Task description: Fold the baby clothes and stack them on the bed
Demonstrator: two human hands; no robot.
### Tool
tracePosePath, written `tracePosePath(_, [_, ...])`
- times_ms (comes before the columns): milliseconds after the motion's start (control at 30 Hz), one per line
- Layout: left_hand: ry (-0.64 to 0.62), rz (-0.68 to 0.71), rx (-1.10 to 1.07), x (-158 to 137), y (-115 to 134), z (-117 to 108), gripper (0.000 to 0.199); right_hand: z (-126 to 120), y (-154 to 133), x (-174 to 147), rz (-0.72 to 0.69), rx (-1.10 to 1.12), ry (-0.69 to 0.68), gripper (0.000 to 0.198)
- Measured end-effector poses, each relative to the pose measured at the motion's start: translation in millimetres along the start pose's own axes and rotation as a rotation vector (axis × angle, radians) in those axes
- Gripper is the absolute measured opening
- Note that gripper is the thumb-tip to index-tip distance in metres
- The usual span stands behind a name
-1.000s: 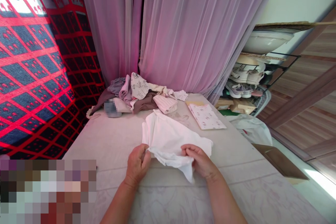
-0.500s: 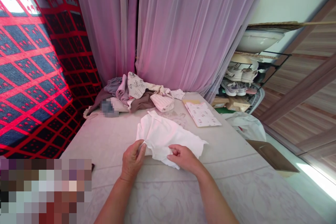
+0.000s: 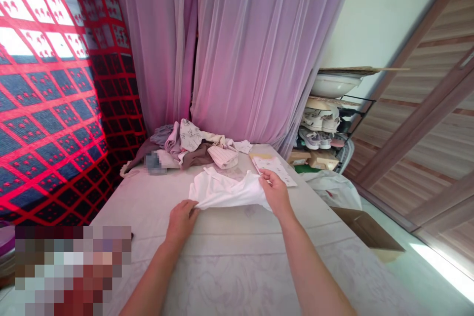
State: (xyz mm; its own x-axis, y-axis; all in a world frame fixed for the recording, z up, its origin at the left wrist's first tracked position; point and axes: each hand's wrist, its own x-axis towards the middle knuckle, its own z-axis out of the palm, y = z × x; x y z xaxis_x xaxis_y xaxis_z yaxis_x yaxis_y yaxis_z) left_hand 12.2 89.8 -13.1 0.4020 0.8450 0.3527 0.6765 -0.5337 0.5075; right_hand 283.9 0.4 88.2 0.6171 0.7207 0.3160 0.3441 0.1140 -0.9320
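Observation:
A white garment (image 3: 225, 188) stretches between my two hands above the pale bedspread (image 3: 237, 266); its exact kind cannot be made out. My left hand (image 3: 182, 217) pinches its near left corner. At the right end, my right hand (image 3: 274, 188) grips the cloth between thumb and fingers, with the fabric pulled fairly taut and some folds behind. Just beyond my right hand lies a folded white cloth with a small print (image 3: 276, 169), flat on the bed. A heap of clothes (image 3: 196, 155) in brown, mauve, grey and white rests farther back.
Purple curtains (image 3: 255, 49) hang behind the bed, and a red-and-dark checked cloth (image 3: 48, 108) hangs at the left. Off the bed's right side are a shoe rack (image 3: 318, 131), a white plastic bag (image 3: 333, 190) and a cardboard box (image 3: 365, 232). A blurred patch covers the lower left.
My right hand has moved up and to the right, from the garment's near edge to its right end. The garment is now drawn out sideways. The camera view has shifted slightly.

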Motion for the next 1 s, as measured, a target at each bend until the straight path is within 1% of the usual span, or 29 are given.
tracePosePath(100, [0.106, -0.028, -0.071, 19, -5, -17, 0.022, -8, -8, 12, -0.061, -0.041, 0.02, 0.045])
tracePosePath(167, [0.141, -0.042, -0.149, 35, -2, -35, 0.026, -14, -13, 21, -0.076, -0.078, 0.033, 0.046])
tracePosePath(200, [0.132, -0.05, -0.182, 43, 1, -45, 0.027, -17, -17, 26, -0.07, -0.098, 0.038, 0.046])
tracePosePath(300, [0.157, -0.037, -0.218, 65, 18, -76, 0.029, -29, -33, 37, -0.078, -0.134, 0.078, 0.045])
tracePosePath(433, [0.245, 0.002, -0.26, 80, 47, -115, 0.035, -44, -63, 43, -0.185, -0.084, 0.125, 0.046])
tracePosePath(500, [0.274, 0.033, -0.217, 83, 61, -133, 0.036, -49, -75, 45, -0.202, -0.037, 0.124, 0.046])
tracePosePath(633, [0.316, 0.119, -0.004, 87, 82, -170, 0.035, -59, -93, 47, -0.222, 0.075, 0.12, 0.047])
tracePosePath(733, [0.365, 0.175, 0.096, 90, 98, -200, 0.036, -70, -111, 44, -0.257, 0.173, 0.113, 0.045])
tracePosePath(800, [0.411, 0.175, 0.141, 96, 109, -218, 0.036, -77, -125, 46, -0.292, 0.218, 0.143, 0.042])
tracePosePath(867, [0.43, 0.177, 0.204, 107, 120, -229, 0.036, -83, -133, 54, -0.307, 0.238, 0.182, 0.039])
tracePosePath(900, [0.434, 0.18, 0.243, 114, 124, -230, 0.037, -84, -133, 61, -0.299, 0.238, 0.193, 0.039])
tracePosePath(933, [0.43, 0.182, 0.286, 122, 126, -228, 0.037, -84, -130, 70, -0.28, 0.229, 0.199, 0.038])
tracePosePath(1000, [0.394, 0.174, 0.377, 139, 127, -214, 0.038, -79, -113, 90, -0.213, 0.184, 0.196, 0.039])
